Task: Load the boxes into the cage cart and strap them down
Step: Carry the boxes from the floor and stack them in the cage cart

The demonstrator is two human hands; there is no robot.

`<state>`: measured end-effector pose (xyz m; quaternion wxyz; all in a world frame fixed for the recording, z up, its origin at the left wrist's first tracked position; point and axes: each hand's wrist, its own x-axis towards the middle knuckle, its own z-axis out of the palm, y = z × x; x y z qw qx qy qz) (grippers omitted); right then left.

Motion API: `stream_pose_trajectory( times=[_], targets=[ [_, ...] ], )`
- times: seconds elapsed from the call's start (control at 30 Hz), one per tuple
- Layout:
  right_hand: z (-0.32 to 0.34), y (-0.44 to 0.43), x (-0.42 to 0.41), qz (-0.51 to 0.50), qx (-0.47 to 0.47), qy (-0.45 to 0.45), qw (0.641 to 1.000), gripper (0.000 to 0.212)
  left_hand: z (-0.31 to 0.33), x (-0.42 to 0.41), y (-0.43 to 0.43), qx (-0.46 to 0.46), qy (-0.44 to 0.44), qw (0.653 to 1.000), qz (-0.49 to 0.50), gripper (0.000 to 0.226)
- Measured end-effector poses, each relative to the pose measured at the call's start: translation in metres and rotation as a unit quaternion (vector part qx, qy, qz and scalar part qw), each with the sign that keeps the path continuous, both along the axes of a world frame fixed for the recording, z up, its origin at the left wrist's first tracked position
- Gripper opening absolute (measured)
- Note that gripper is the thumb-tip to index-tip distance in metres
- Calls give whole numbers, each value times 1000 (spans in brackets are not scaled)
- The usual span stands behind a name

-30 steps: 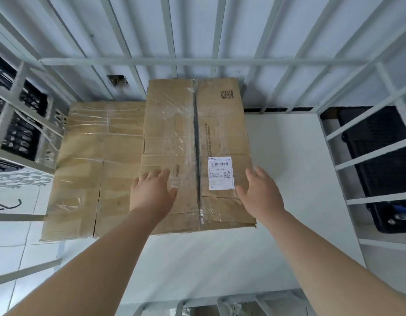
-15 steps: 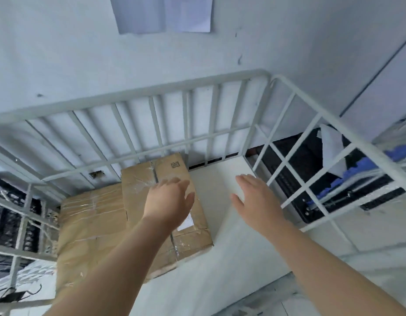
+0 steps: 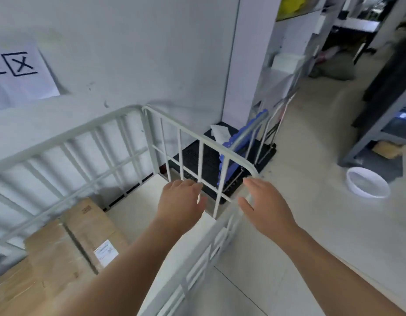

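Observation:
Two taped cardboard boxes lie flat side by side on the floor of the white cage cart [image 3: 133, 110], at the lower left. The nearer-right box [image 3: 92, 229] carries a white label; the other box [image 3: 47, 256] sits to its left. My left hand [image 3: 180, 201] hovers in the air above the cart's white floor, fingers relaxed, holding nothing. My right hand [image 3: 264, 206] hangs beside the cart's right railing corner, fingers spread and empty. Both hands are well away from the boxes.
A black platform trolley [image 3: 204, 160] with a blue-and-metal handle stands just beyond the cart's right railing. A white round basin [image 3: 367, 182] lies on the floor at right, near a grey shelf frame [image 3: 366, 137]. A paper sign [image 3: 19, 71] hangs on the wall.
My hands have lifted off the labelled box and risen. My view has swung up and to the right, away from the boxes toward the cart's right railing and the room.

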<state>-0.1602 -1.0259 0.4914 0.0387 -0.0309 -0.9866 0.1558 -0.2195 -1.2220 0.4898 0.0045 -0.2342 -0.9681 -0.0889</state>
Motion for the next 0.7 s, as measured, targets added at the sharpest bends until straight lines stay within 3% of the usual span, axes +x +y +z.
stream_pose_trajectory(
  times=[0.37,0.7],
  targets=[
    [13,250,179,-212,36,-13,977,51,-1,102,290,27,-10,979,-202,40],
    [-4,370,322,-440,7,-46,897,52,-16,187,489,-15,-26,912,-409,47]
  ],
)
